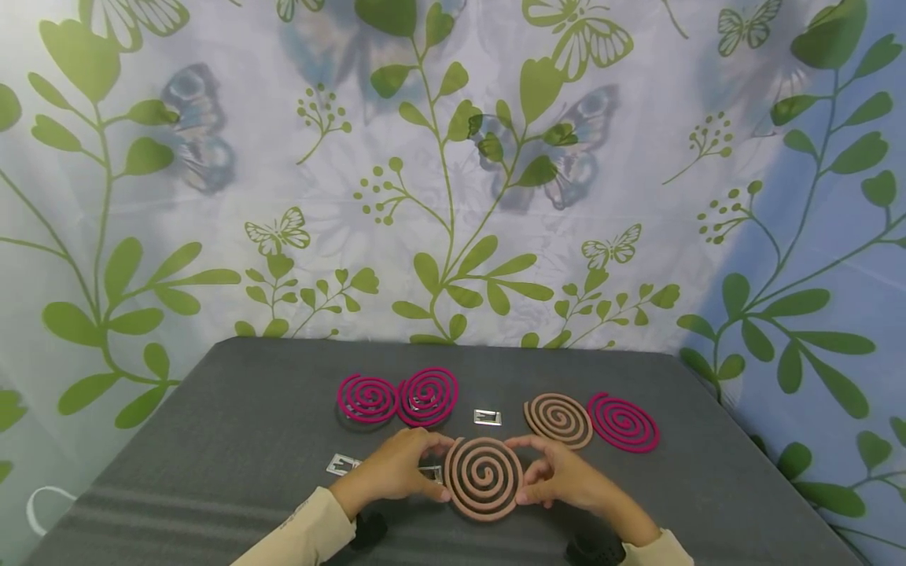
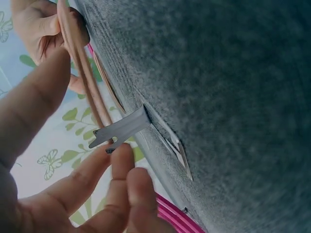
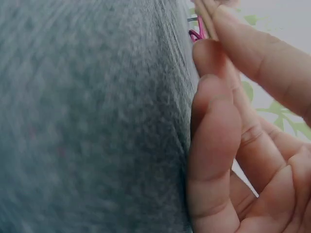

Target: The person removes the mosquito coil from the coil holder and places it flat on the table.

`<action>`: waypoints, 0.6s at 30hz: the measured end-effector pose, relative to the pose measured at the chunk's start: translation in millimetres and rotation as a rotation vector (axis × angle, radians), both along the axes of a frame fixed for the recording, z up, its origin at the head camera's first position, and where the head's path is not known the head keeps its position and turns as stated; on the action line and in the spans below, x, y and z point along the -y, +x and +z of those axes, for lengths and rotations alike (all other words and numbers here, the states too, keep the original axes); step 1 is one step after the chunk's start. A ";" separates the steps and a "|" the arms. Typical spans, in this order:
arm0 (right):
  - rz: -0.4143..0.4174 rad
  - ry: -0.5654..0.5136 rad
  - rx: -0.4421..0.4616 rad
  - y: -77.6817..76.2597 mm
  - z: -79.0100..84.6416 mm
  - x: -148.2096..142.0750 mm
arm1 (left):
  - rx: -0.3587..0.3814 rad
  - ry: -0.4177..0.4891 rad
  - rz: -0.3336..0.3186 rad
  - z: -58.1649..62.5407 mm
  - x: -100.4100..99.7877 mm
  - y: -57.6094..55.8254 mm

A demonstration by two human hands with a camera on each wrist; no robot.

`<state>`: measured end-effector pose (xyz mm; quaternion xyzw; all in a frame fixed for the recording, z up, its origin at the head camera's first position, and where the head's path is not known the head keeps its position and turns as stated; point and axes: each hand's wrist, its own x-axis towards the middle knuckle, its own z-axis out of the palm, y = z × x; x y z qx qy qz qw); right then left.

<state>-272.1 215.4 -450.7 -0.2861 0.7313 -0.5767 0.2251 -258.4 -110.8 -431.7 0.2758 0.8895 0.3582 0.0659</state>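
Observation:
A brown mosquito coil (image 1: 484,479) is held up by its edges between both hands. My left hand (image 1: 405,465) pinches its left rim with thumb and forefinger; in the left wrist view the coil (image 2: 83,73) appears nearly edge-on. A metal coil stand (image 2: 127,127) has its tab raised beside the left fingertips, the tip overlapping the coil's lower edge. In the head view that stand (image 1: 430,474) is partly hidden by the left hand. My right hand (image 1: 566,475) grips the coil's right rim between thumb and forefinger, the other fingers curled beneath.
Two pink coils (image 1: 428,397) sit at the back left, with metal stands under them. Another brown coil (image 1: 559,421) and a pink coil (image 1: 624,423) lie to the right. Loose metal stands (image 1: 487,417) are on the grey table (image 1: 233,440). A patterned curtain (image 1: 453,196) hangs behind.

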 end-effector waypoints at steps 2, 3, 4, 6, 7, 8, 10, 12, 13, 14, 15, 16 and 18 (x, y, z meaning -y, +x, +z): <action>-0.004 0.019 -0.002 0.8 -0.5 0.7 | 0.033 0.001 -0.017 -1.6 0.7 -0.9; -0.005 0.026 -0.004 1.2 -0.6 1.1 | 0.051 0.004 -0.026 -1.4 1.1 -0.4; -0.008 0.034 -0.009 1.7 -0.7 1.4 | 0.071 0.010 -0.038 4.1 0.5 3.1; -0.006 0.048 -0.020 2.2 -0.7 2.1 | 0.076 -0.009 -0.055 1.7 0.9 1.9; -0.003 0.052 -0.024 2.4 -0.5 2.4 | 0.088 -0.008 -0.059 1.8 0.9 2.2; -0.002 0.055 -0.028 2.6 -0.2 2.6 | 0.098 -0.008 -0.062 1.6 0.9 2.3; -0.002 0.063 -0.036 2.9 0.6 2.9 | 0.101 -0.009 -0.068 0.5 1.3 1.6; -0.002 0.072 -0.040 3.3 1.4 3.2 | 0.098 -0.008 -0.073 -1.3 1.8 0.6; -0.004 0.077 -0.042 3.5 1.6 3.3 | 0.118 0.004 -0.067 1.6 1.2 2.1; -0.005 0.080 -0.043 3.7 2.1 3.5 | 0.105 -0.008 -0.075 -0.5 2.4 0.6; -0.006 0.082 -0.041 3.8 2.4 3.8 | 0.106 -0.010 -0.076 -0.4 2.6 0.3; -0.005 0.086 -0.037 4.1 2.7 4.1 | 0.112 -0.012 -0.076 -0.2 2.6 0.3; -0.005 0.095 -0.026 4.8 3.3 4.5 | 0.128 -0.016 -0.078 0.3 2.9 0.5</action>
